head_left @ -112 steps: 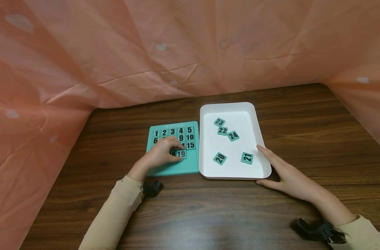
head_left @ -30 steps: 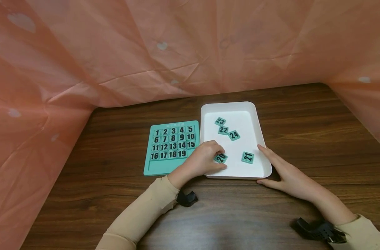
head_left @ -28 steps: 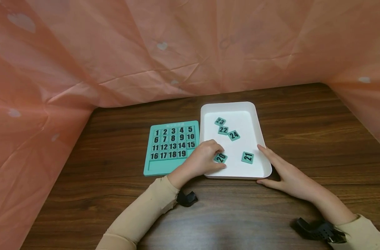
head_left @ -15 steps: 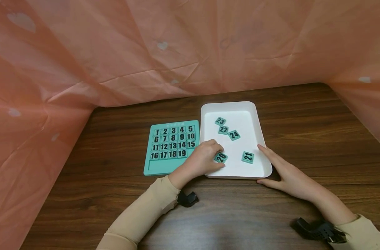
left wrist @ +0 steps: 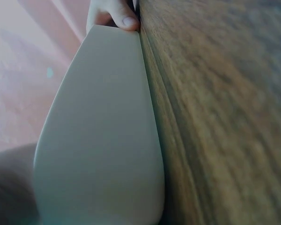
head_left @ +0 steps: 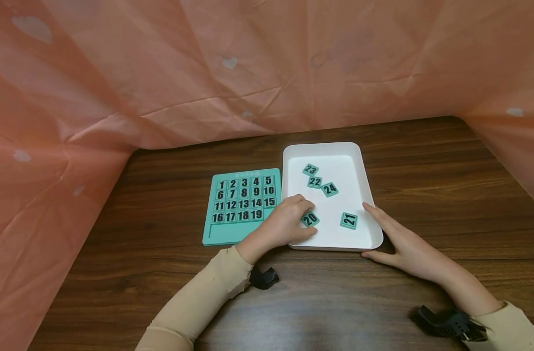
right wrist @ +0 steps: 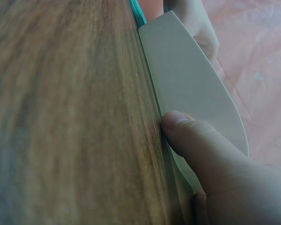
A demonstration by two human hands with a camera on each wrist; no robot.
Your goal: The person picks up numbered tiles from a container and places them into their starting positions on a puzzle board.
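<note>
My left hand point(head_left: 290, 219) reaches over the left wall of a white tray point(head_left: 359, 168), its thumb and fingers pinching the number tile 20 point(head_left: 309, 219). Part of that tile is hidden by the fingers. The number tile 21 point(head_left: 348, 221) lies to its right. Farther back in the tray are the tiles 23 point(head_left: 310, 169), 22 point(head_left: 315, 182) and 24 point(head_left: 330, 189). My right hand point(head_left: 403, 243) rests with straight fingers against the tray's right side. In the right wrist view, the right thumb point(right wrist: 196, 140) presses the tray's front wall point(right wrist: 178, 65).
Left of the tray, close against it, lies a teal number board point(head_left: 231, 234) holding tiles 1 to 19 in rows, with bare room in its lower part. Both stand on a dark wooden table point(head_left: 337, 302). Pink cloth point(head_left: 267, 63) hangs behind and at the sides.
My left hand has left tile 19 on the board and moved right into the tray. Over the last second tile 20 has shifted and turned slightly between its fingers. My right hand stays put.
</note>
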